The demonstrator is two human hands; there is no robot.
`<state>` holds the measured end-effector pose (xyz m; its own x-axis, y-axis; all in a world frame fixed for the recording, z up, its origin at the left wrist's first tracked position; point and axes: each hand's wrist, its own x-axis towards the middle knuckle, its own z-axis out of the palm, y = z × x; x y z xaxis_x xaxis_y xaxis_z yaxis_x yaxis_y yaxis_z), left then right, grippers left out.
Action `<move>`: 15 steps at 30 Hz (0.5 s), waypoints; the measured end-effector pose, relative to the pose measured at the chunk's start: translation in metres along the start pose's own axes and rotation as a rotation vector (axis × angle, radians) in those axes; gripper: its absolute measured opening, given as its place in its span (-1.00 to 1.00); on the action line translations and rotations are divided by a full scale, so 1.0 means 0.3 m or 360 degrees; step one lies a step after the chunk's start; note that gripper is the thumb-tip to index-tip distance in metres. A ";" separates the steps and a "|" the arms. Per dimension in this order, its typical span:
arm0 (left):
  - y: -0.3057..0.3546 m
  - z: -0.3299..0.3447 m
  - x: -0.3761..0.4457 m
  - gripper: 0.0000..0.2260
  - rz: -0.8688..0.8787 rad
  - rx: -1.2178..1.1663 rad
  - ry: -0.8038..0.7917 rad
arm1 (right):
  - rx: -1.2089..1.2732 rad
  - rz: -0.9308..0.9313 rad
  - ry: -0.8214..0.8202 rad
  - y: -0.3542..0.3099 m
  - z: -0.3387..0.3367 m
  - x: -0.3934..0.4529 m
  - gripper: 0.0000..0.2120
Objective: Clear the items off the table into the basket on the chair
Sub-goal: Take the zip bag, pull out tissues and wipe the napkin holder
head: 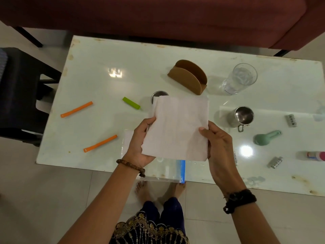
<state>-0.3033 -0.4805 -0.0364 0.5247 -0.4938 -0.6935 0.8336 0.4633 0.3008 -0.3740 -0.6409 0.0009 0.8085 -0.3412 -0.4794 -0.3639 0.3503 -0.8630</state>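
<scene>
I hold a stack of white paper napkins above the near edge of the white table. My left hand grips its left edge and my right hand grips its right edge. Under the napkins lies a clear zip bag with a blue seal strip, overhanging the table edge. A brown napkin holder stands empty beyond the napkins. A black chair stands at the left; something pale sits at its far left edge, cut off by the frame.
On the table lie two orange clips, a green clip, a steel cup partly behind the napkins, a glass tumbler, a steel mug, a green scoop, two batteries, a small bottle. A maroon sofa runs behind.
</scene>
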 end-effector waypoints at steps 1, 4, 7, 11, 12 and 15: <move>0.007 -0.006 0.000 -0.76 -0.0024 0.0006 -0.0017 | 0.0012 0.0024 -0.0035 -0.003 -0.008 0.008 -0.69; 0.032 -0.017 -0.011 -0.76 -0.0054 0.0039 -0.0121 | 0.0164 0.0082 -0.0178 -0.027 -0.019 0.036 -0.84; 0.045 -0.008 -0.028 -0.62 -0.0063 0.0117 -0.0225 | 0.0155 0.0093 -0.0223 -0.045 -0.018 0.065 -0.80; 0.038 0.004 -0.029 -0.71 -0.0141 0.0390 -0.0134 | -0.0368 -0.0057 -0.0112 -0.067 -0.003 0.077 -0.79; 0.039 0.010 -0.027 -0.74 -0.0140 0.0427 -0.0094 | -0.0531 -0.0151 -0.0089 -0.075 0.001 0.073 -0.78; 0.042 0.021 -0.015 -0.82 -0.0166 0.0348 -0.0049 | -0.1002 -0.0507 -0.0070 -0.093 0.022 0.047 -0.75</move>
<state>-0.2940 -0.4770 -0.0253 0.4360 -0.5543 -0.7090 0.8994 0.2402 0.3653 -0.3493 -0.6499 0.0193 0.9332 -0.3033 -0.1929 -0.2942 -0.3361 -0.8947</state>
